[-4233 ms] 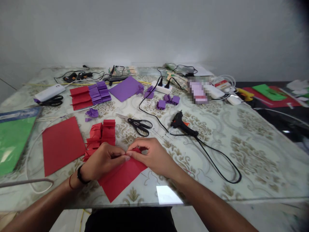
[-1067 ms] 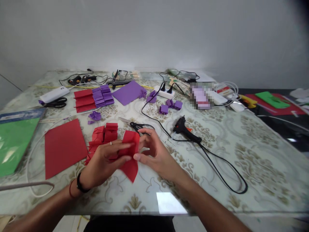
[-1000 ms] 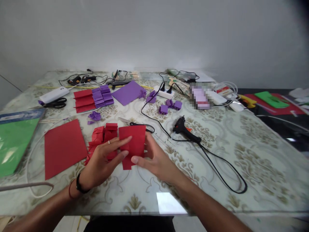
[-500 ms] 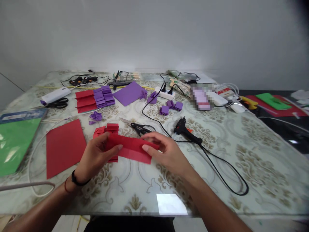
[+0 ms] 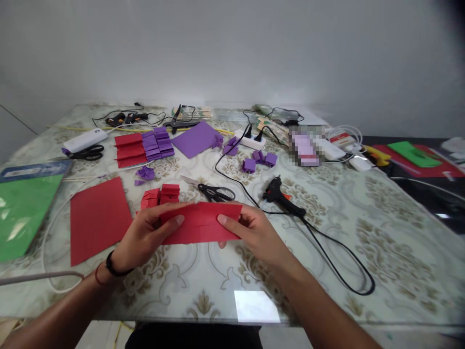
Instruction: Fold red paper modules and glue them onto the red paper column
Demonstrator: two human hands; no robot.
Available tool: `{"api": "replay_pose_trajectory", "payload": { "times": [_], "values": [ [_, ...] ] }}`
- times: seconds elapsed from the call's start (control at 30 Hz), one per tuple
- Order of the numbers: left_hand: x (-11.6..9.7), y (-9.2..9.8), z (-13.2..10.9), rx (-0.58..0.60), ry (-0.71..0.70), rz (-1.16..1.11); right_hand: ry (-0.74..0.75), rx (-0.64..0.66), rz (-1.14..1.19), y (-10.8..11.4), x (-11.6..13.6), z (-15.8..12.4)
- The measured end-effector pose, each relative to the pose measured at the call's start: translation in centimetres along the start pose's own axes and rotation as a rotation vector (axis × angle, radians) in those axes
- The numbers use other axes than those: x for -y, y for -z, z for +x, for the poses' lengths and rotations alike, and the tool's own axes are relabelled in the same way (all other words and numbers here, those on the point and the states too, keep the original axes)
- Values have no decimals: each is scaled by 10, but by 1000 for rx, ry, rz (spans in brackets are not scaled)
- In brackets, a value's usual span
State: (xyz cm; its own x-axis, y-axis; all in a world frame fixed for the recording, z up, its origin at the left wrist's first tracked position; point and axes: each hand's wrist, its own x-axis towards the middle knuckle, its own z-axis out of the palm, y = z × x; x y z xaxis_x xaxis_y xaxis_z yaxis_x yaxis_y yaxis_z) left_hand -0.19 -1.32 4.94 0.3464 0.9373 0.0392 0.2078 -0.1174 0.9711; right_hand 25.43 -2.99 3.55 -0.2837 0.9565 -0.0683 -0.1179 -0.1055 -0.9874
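Observation:
I hold a folded red paper (image 5: 201, 224) with both hands just above the table, its long side running left to right. My left hand (image 5: 145, 235) pinches its left end, thumb on top. My right hand (image 5: 250, 231) pinches its right end the same way. Behind the paper lies a pile of small folded red pieces (image 5: 160, 195). A flat red sheet (image 5: 98, 218) lies to the left of my left hand. Black scissors (image 5: 214, 192) rest just beyond the paper.
A black glue gun (image 5: 281, 196) with a looping black cord (image 5: 337, 269) lies to the right. Purple sheet (image 5: 194, 138), purple folded pieces (image 5: 158, 143) and red folded strips (image 5: 127, 149) sit further back. Green paper (image 5: 18, 213) lies at far left. A power strip (image 5: 249, 140) and cables crowd the back.
I lifted the red paper off the table, turned it in my hands, and now hold it stretched flat and wide between both hands.

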Motion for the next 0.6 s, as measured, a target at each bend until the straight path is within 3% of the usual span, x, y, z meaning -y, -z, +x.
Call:
{"api": "replay_pose_trajectory", "payload": {
  "times": [0.17, 0.3, 0.4, 0.53, 0.6],
  "values": [
    [4, 4, -1, 15, -49, -71, -3, 76, 165, 5, -7, 2],
    [5, 8, -4, 37, -49, -131, 75, 86, 65, 8, -3, -1],
    [1, 8, -3, 41, -23, -37, 78, 84, 4, 6, 3, -2],
    [-4, 1, 2, 38, -60, 120, 77, 1, -91, 2, 2, 2],
    [-4, -2, 3, -18, -74, 128, 77, -51, -148, 0, -2, 3]
  ]
}}
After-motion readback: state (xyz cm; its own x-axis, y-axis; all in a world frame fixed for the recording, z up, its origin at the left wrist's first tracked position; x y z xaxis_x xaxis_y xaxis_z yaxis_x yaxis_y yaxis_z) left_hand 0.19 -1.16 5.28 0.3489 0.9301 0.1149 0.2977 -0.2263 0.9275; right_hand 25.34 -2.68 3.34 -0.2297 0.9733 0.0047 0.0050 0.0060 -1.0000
